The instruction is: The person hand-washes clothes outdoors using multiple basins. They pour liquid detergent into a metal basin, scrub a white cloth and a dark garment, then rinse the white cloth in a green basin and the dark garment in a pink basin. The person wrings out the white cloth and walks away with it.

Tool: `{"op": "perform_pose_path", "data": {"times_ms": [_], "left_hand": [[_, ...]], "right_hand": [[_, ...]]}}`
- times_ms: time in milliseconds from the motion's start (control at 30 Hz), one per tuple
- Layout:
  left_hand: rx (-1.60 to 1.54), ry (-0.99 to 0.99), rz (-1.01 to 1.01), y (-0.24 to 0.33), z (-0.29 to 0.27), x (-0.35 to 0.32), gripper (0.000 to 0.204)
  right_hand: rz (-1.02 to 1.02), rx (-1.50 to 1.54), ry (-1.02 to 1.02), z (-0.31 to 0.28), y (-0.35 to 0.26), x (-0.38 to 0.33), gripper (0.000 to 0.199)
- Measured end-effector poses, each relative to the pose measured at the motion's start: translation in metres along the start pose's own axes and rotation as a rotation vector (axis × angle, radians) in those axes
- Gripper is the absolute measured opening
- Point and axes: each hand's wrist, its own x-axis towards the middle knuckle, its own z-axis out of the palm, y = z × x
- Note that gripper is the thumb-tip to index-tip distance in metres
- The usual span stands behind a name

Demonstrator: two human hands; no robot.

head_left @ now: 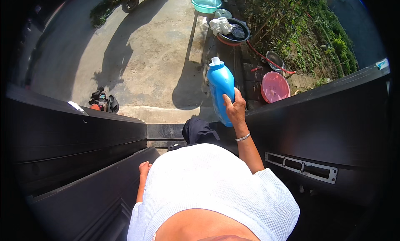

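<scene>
My right hand (237, 107) is gripping the blue plastic bottle (221, 80), likely carrying, next needing steadiness; left hand (144, 167) closed, I can't tell

The wide fisheye head view is looking steeply down from close above the wearer's white top (212, 178), facing forward between dark panels (79, 132) and taking in the sunlit concrete yard (156, 62) farther off.

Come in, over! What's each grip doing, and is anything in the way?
Right grip holding blue plastic bottle, white cap up. Left grip beside white top, contents unclear. No obstruction seen at bottle; pink basin apart, rightward.
</scene>
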Motion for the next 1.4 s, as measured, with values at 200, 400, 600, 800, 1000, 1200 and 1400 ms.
{"op": "perform_pose_path", "data": {"times_ms": [200,400,600,800,1000,1200,1400], "left_hand": [[0.042,-0.089,0.175,0.234,0.122,0.114,0.013],[0.237,-0.160,0.501,0.367,0.254,0.279,0.014],[0.232,-0.183,0.109,0.485,0.379,0.290,0.011],[0.325,-0.248,0.045,0.683,0.611,0.347,0.009],[0.635,-0.577,0.169,0.731,0.915,0.330,0.064],[1.081,-0.671,0.873,0.702,1.061,0.332,0.108],[1.481,-0.573,0.933,0.712,1.114,0.273,0.040]], "right_hand": [[0.003,-0.279,0.170,0.025,0.045,0.170,0.042],[0.089,-0.393,0.211,0.071,0.156,0.329,0.037],[0.166,-0.487,0.242,0.077,0.184,0.461,0.040],[0.253,-0.571,0.165,0.113,0.233,0.570,0.043],[0.478,-0.714,0.107,0.139,0.259,0.634,0.044],[0.605,-0.705,0.071,0.155,0.236,0.712,0.045],[0.804,-0.796,-0.135,0.155,0.256,0.750,0.050]]}}
